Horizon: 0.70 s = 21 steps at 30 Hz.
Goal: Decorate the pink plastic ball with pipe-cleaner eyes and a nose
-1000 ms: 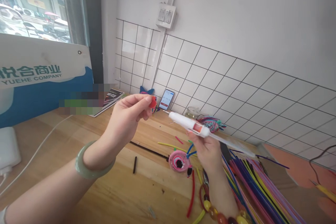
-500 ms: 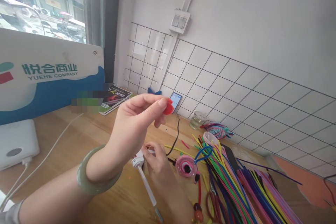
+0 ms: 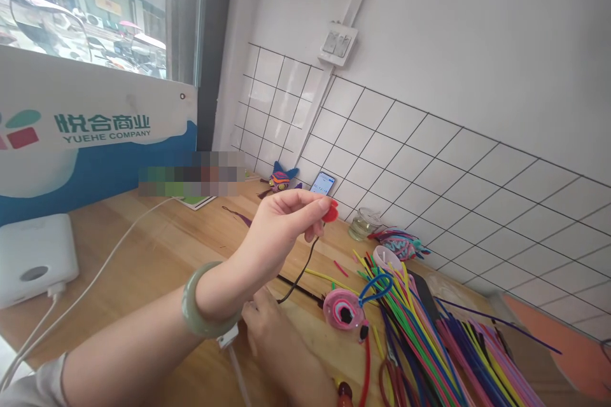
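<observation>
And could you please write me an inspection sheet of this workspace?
surface: wooden table, partly covered
job's things: small red piece; glue gun, mostly hidden; pink round piece with blue loop
clutter: colored fuzzy stems, glass jar, phone leaning at the wall
hands: left hand pinches the red piece; right hand is at the glue gun, its grip hidden
cables: white cable plugged into a white box; black cable near the right hand
surroundings: wall switches, YUEHE COMPANY banner, window onto a street
</observation>
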{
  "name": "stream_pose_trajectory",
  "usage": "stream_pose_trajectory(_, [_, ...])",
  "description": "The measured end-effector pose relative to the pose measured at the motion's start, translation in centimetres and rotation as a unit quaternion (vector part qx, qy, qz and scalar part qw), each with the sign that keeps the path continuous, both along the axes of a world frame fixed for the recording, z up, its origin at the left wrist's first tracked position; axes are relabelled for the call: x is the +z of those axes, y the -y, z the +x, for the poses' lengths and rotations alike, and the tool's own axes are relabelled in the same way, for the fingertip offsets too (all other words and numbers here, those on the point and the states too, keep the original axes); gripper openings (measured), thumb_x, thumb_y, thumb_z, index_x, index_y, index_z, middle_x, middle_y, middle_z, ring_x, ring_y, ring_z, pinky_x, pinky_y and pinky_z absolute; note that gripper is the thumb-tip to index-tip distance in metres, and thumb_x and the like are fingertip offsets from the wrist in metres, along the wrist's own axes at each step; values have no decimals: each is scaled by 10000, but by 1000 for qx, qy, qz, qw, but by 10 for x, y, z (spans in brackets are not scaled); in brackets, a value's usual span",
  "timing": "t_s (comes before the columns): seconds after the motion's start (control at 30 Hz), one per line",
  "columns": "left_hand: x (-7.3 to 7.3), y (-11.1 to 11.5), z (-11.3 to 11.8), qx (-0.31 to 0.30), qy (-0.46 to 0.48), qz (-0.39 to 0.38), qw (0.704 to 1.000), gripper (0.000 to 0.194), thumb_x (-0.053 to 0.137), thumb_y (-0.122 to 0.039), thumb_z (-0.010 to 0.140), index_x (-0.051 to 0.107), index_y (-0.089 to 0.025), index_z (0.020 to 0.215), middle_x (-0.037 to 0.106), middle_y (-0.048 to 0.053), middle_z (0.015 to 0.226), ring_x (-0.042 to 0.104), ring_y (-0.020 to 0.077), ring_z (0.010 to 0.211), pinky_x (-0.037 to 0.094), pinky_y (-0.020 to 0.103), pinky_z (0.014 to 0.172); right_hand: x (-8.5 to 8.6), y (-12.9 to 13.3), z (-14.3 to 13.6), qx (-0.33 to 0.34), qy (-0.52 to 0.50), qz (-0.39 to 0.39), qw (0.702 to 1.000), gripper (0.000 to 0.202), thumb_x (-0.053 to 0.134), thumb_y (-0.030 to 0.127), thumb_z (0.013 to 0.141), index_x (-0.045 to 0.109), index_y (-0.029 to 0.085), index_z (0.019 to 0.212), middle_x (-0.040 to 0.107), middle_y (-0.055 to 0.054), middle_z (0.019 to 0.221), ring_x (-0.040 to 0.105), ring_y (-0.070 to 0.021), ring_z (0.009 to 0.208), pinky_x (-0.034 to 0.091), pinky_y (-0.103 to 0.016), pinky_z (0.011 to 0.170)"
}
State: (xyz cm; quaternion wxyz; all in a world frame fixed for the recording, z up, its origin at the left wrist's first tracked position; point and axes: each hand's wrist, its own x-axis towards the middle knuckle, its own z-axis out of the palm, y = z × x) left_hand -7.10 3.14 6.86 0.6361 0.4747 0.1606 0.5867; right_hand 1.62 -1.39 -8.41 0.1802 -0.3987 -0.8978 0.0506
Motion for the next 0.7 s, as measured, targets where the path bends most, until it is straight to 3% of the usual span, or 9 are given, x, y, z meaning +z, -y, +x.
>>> stream_pose_trajectory(0.13, [-4, 0, 3, -30, -23, -12, 999, 164, 674, -298, 767, 685, -159, 679, 590, -25, 541, 473, 60, 514, 349, 178, 482, 34, 4, 17, -39, 2, -3, 999, 524, 439, -46, 717, 524, 134, 1202, 560, -146, 1215, 519, -261, 1142, 445, -446, 981])
stream_pose_trajectory(0.23, [-7, 2, 7, -53, -37, -18, 998, 158, 668, -278, 774, 685, -151, 682, 585, -22, 554, 467, 55, 516, 356, 173, 491, 72, 12, 41, -131, -94, 17, 987, 283, 436, 47, 833, 614, 198, 994, 672, -68, 970, 633, -198, 905, 537, -361, 813])
stream_pose_trajectory(0.37, [-10, 6, 13, -76, -57, -23, 995, 161, 663, -265, 782, 674, -138, 683, 570, -22, 539, 453, 49, 495, 365, 175, 500, 111, 29, 66, -259, -302, 156, 904, 123, 565, 224, 852, 606, 221, 969, 686, -28, 865, 660, -147, 772, 549, -240, 634])
stream_pose_trajectory(0.47, [-15, 12, 19, -106, -70, -26, 992, 185, 660, -273, 785, 662, -134, 664, 560, -22, 536, 452, 51, 497, 365, 178, 501, 120, 37, 71, -272, -342, 202, 876, 277, 621, 264, 820, 563, 223, 1088, 680, -31, 883, 665, -148, 799, 545, -216, 584])
stream_pose_trajectory(0.57, [-20, 18, 26, -132, -78, -33, 988, 184, 664, -275, 782, 670, -132, 667, 590, -12, 582, 458, 47, 507, 374, 176, 509, 120, 37, 73, -253, -299, 240, 888, 329, 637, 259, 815, 547, 217, 1128, 677, -40, 929, 660, -145, 819, 542, -209, 582])
stream_pose_trajectory(0.7, [-25, 21, 30, -140, -96, -42, 985, 167, 681, -286, 768, 691, -132, 704, 628, 3, 634, 481, 47, 513, 391, 178, 524, 121, 34, 76, -233, -240, 284, 898, 256, 640, 244, 821, 576, 208, 1066, 680, -38, 941, 651, -147, 837, 549, -240, 680])
